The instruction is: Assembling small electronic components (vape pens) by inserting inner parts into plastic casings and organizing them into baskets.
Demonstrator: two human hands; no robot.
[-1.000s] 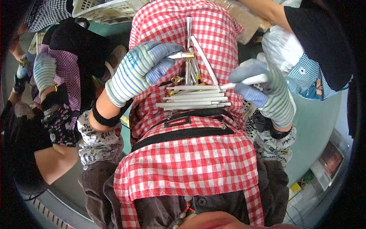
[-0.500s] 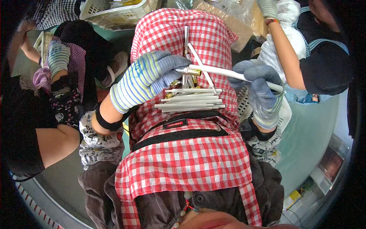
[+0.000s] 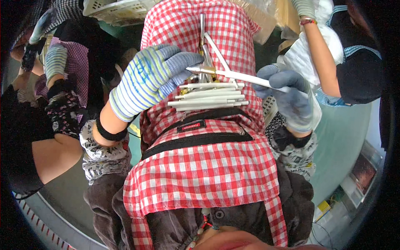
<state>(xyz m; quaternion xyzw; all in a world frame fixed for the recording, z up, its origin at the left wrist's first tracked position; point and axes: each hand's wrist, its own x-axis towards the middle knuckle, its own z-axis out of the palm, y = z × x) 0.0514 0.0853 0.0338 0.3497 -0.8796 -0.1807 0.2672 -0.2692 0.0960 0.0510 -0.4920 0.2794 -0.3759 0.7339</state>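
Left hand point(image 3: 152, 79) in striped knit glove is pinching the tip of a long white plastic rod point(image 3: 237, 76); right hand point(image 3: 287, 93) in grey glove is gripping its other end, frame centre. Stack of white rods point(image 3: 208, 98) is lying on red-checked apron lap point(image 3: 200, 166) below. Likely mid-assembly; next move probably needs aligning the rod with the brass-coloured fitting point(image 3: 208, 71).

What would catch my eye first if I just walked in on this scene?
Dead centre, a red-and-white checked apron fills the view. On it lies a stack of thin white sticks. Above the stack, the left hand, in a striped glove, and the right hand, in a grey glove, hold one white stick between them.
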